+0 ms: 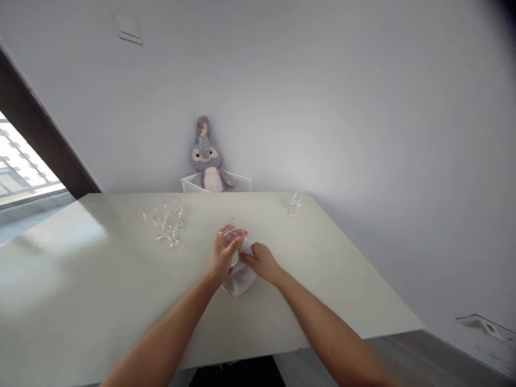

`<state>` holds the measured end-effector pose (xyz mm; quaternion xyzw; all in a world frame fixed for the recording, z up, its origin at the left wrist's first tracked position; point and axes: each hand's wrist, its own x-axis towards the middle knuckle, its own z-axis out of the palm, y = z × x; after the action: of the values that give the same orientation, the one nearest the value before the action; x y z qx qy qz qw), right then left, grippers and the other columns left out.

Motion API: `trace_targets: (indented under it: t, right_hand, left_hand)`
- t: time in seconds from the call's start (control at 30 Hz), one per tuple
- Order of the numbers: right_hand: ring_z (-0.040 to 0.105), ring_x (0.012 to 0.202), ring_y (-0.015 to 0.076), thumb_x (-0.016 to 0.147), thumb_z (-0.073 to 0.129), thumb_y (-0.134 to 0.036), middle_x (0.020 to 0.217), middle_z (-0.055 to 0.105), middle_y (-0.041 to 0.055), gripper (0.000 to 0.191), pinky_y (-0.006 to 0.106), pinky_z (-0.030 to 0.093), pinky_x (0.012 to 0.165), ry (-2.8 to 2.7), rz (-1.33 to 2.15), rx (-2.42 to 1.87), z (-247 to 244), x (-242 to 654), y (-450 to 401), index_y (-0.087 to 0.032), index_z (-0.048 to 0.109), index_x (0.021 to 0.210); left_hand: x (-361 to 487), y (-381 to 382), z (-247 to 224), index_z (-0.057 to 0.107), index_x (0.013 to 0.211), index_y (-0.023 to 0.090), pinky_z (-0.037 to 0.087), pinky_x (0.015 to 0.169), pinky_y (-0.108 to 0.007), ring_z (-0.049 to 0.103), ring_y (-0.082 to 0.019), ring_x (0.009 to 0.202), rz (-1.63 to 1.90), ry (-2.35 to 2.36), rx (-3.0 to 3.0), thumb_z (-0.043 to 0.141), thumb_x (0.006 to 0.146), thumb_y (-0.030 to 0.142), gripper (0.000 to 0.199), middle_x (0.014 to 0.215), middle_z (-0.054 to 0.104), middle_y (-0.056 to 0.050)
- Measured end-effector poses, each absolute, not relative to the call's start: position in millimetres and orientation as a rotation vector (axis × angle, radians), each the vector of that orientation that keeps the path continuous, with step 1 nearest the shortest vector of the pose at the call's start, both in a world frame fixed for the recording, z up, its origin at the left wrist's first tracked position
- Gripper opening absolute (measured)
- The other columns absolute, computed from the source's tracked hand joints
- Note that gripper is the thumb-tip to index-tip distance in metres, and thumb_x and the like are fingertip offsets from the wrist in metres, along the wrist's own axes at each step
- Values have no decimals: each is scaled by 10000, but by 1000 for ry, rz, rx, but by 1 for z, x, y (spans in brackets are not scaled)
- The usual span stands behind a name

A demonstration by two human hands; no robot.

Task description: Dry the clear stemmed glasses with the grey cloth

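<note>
Bare pale rectangular tabletop (100,301) extends on all sides of both hands; its near edge lies toward the forearms. Left hand (223,257) grips a clear stemmed glass (228,233) by its bowl. Right hand (262,262), just beside, pinches a white cloth (241,278) against the glass. Three clear stemmed glasses (168,224) stand left of the left hand.

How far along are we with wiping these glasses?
One glass stands alone at the table's far right, perhaps already wiped; that can't be confirmed. In hand: the left hand grips a glass while the right hand works a white cloth against it. A cluster of glasses at the far left looks untouched.
</note>
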<state>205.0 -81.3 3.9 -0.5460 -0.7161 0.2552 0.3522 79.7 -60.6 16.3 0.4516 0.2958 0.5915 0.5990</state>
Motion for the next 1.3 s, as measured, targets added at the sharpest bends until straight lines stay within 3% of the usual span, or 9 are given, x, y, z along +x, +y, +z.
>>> trace_targets:
  t: [0.1,0.17,0.43,0.53,0.67,0.83,1.0,1.2,1.3]
  right_hand:
    - [516,542,137,705,530,-491,607,579,5,354,252,385,528,-1499,1316,-1140,6,213,-81,-144,597,728]
    - [517,557,136,669,559,-519,633,582,15,395,259,401,546,-1299,1448,-1031,6,215,-78,-137,587,766]
    - [457,548,120,684,502,-566,575,508,-8,399,235,372,528,-901,1107,-1171,0,223,-63,-168,500,644]
    - [408,504,103,725,443,-578,535,470,-17,443,225,329,490,-1102,1160,-1190,-8,212,-68,-158,495,594]
    - [450,560,115,775,404,-530,602,520,-11,418,229,340,538,-1534,1133,-1093,-15,194,-79,-155,567,692]
    - [486,682,159,738,510,-504,602,548,3,346,273,336,671,-2162,539,-1094,-8,196,-84,-190,574,608]
    - [450,591,143,852,338,-457,544,501,28,457,262,299,602,-1940,141,-1506,3,212,-83,-183,513,531]
    - [473,571,115,794,432,-436,730,565,-1,286,232,355,578,-1516,394,-1519,5,217,-76,-196,539,906]
    - [466,535,111,819,355,-442,634,548,-16,321,221,355,537,-1439,616,-1472,1,218,-70,-190,553,799]
  left_hand:
    - [78,-60,19,433,1058,180,438,801,-385,559,-254,993,1286,644,1030,614,704,372,442,980,620,-106]
    - [76,-57,19,435,1056,187,439,802,-394,565,-255,987,1283,635,1006,596,714,394,431,994,617,-107]
    - [73,-55,19,377,1078,209,369,912,-420,543,-228,1031,1668,675,1075,611,716,362,457,1027,581,-93]
    - [74,-60,21,355,1084,232,355,936,-401,517,-210,1069,1741,686,1144,603,732,329,442,1056,554,-80]
    - [74,-63,24,359,1082,239,371,931,-392,497,-220,1092,1772,711,1243,619,715,337,461,1079,521,-74]
    - [65,-54,27,347,1082,239,372,924,-399,503,-220,1084,1891,738,1241,607,725,331,451,1060,521,-70]
    - [63,-52,25,339,1095,251,340,952,-427,483,-227,1106,1961,713,1337,632,697,340,502,1065,506,-66]
    - [77,-67,17,359,1089,255,365,933,-446,495,-253,1085,1852,606,1534,620,690,376,491,1088,462,-69]
    - [80,-70,15,355,1093,264,370,931,-449,496,-254,1085,1820,565,1555,618,697,345,482,1077,455,-64]
